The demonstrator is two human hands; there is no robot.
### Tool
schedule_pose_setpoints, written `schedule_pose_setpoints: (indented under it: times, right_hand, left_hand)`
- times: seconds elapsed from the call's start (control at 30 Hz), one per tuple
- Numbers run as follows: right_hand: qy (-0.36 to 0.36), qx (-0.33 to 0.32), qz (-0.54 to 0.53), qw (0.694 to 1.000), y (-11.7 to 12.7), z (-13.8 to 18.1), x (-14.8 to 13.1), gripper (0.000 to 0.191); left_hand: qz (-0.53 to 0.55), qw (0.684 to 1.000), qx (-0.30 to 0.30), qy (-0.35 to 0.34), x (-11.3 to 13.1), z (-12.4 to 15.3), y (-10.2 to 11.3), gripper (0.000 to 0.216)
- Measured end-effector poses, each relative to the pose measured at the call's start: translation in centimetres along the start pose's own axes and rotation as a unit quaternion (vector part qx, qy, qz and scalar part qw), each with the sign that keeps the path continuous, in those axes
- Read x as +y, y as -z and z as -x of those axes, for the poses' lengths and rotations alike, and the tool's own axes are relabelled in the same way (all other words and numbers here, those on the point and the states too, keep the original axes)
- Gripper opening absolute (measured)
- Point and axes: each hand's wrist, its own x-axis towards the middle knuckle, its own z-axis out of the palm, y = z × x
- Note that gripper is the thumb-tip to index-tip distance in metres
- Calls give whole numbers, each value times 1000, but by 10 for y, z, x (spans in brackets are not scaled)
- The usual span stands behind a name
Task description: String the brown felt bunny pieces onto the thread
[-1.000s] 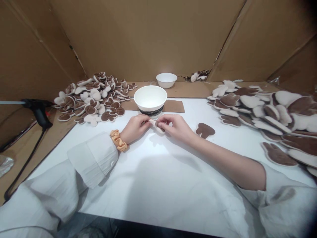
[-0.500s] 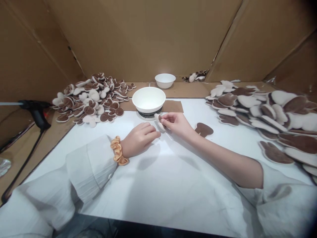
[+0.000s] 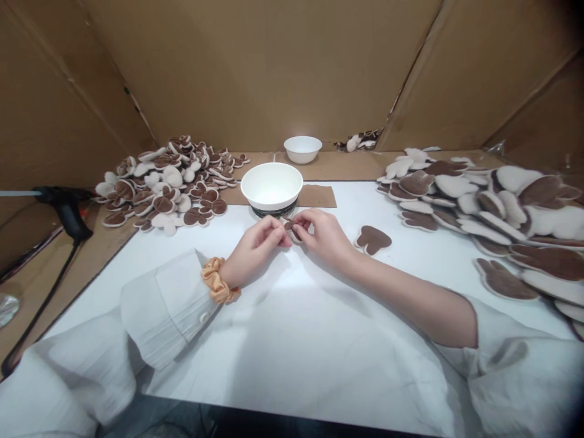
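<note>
In front of the nearer white bowl (image 3: 272,185), my right hand (image 3: 325,238) pinches a small brown-and-cream plush piece (image 3: 292,230) between thumb and fingers. My left hand (image 3: 261,246), with an orange scrunchie (image 3: 219,281) at its wrist, is close by on the left. Its thumb and fingers are drawn together, their tips near the piece; what lies between them, if anything, is hidden. A larger brown plush piece with two lobes (image 3: 374,239) lies flat on the white sheet, just right of my right hand.
A heap of small brown-and-cream plush pieces (image 3: 171,182) lies back left; larger plush pieces (image 3: 456,188) are piled at the right. Another white bowl (image 3: 303,149) stands behind. A black glue gun (image 3: 68,210) with its cord is at far left. Cardboard walls (image 3: 255,73) enclose the table.
My left hand has turned and its fingers have drawn together close to the small plush piece. The right hand still holds the piece, which is now turned to show more brown.
</note>
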Motion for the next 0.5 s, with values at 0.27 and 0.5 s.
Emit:
schedule_pose_setpoints:
  times: [0.27, 0.5]
  right_hand:
    - [30, 19, 48, 998, -2, 2, -11, 8]
    - [40, 47, -41, 997, -1, 5, -17, 6]
  left_hand:
    - [59, 983, 45, 165, 0, -8, -8, 17]
    - [67, 991, 62, 98, -7, -6, -5, 19]
